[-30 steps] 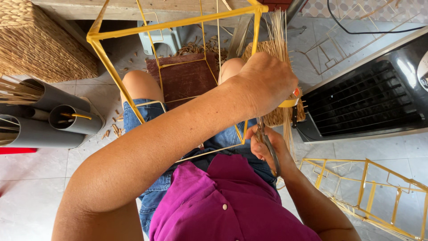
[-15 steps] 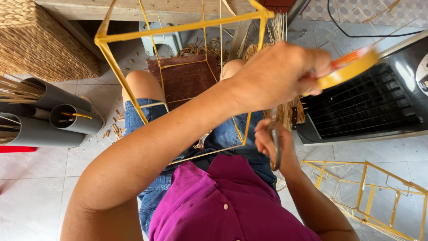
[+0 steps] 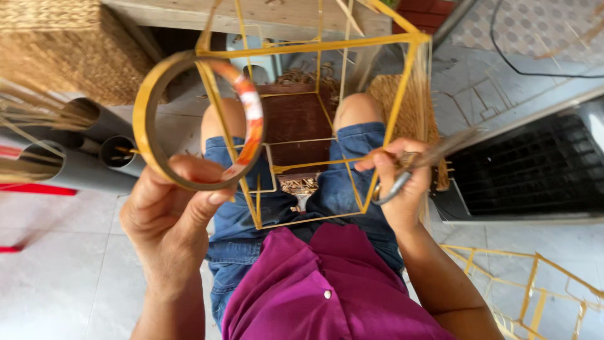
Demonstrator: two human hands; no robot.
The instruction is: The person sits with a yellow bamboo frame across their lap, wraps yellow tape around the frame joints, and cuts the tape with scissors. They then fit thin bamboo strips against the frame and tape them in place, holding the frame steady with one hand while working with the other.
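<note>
Seated person, head view looking down over a magenta shirt (image 3: 327, 296) and blue denim shorts (image 3: 251, 208).

Left hand (image 3: 170, 214) was raised at left, fingers curled and thumb pressed against the lower edge of a yellow tape roll with an orange-and-white patch on its rim (image 3: 195, 119). The roll stood nearly on edge, its open centre facing the camera, and overlapped the near left strut of the frame in the view; whether it touched the strut could not be told.

Right hand (image 3: 396, 182) was at the frame's right side, fingers closed around a pair of grey metal scissors (image 3: 415, 167). The blades pointed up and to the right, past the right upright. Whether the blades were apart could not be told; they were blurred.

The yellow-wrapped wire box frame (image 3: 314, 47) rested on the person's lap between the knees, its open cube rising toward the camera.

Surroundings: a woven straw basket (image 3: 56, 44) at upper left, grey plastic tubes holding thin straw stalks (image 3: 82, 164) on the tiled floor at left, a dark wooden stool (image 3: 296, 119) seen through the frame, a black wire-mesh crate (image 3: 522, 170) at right, and a second yellow wire frame (image 3: 535, 283) lying at lower right.
</note>
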